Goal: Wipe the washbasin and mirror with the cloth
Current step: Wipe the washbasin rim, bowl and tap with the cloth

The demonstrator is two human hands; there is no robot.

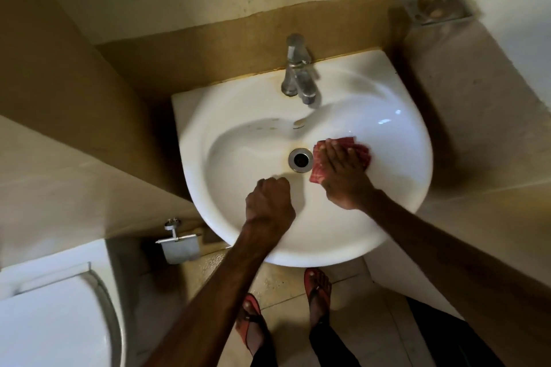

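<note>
– Progress on the wiping, left to right?

– Toilet lid (53, 322) in the lower left and the paper holder (179, 247) beside it are no part of the job. The washbasin (214, 110) fills the middle of the frame. Its left half shows yellowish specks on the back slope and a brown line along the back edge, so I judge that side not yet done.

– And the grips?

– The left grip (269, 205) is curled into a fist over the near rim, low centre, with nothing visible in it. Above it stands the tap (298, 74), with rusty staining at its foot. It looks unwiped, though the picture is blurred there. Below the tap is the drain (300, 159). Just right of the drain, the red checked cloth (360, 152) lies on the bowl's right inner wall. The right grip (343, 176) presses it down with fingers flat and spread, not curled round it.

– So the basin is midway?

– That's my guess: the bowl is in hand, on its right side. The soap dish (435, 3) sits on the wall, upper right.

– Mirror?

– Not in view at all, so I count that whole half of the task as left to do.
</note>
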